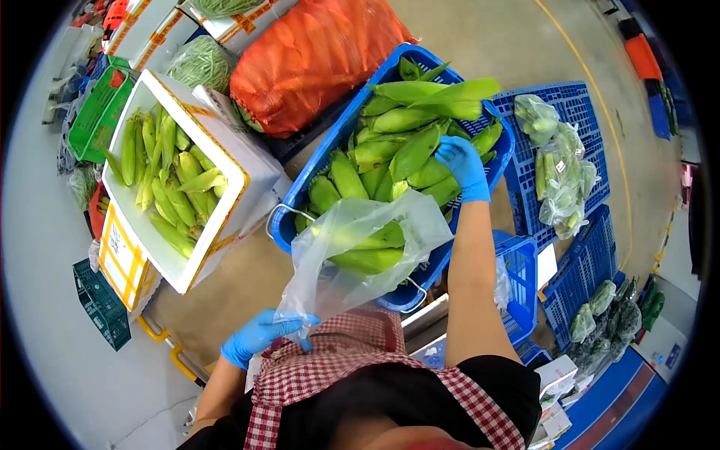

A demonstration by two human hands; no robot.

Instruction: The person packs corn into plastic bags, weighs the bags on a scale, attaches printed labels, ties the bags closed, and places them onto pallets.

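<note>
My left hand, in a blue glove, pinches the edge of a clear plastic bag. The bag hangs open over the near end of a blue crate, and green corn ears show in and through it. Green husked corn fills the crate. At the crate's right side my right hand, also gloved in blue, reaches onto the corn with its fingers bent down against an ear. The fingertips are partly hidden, so a grip on the ear cannot be made out.
A white foam box of corn stands left, a red mesh sack behind. On the right, bagged corn lies on a blue pallet. A smaller blue basket is beside my right arm. A green crate sits far left.
</note>
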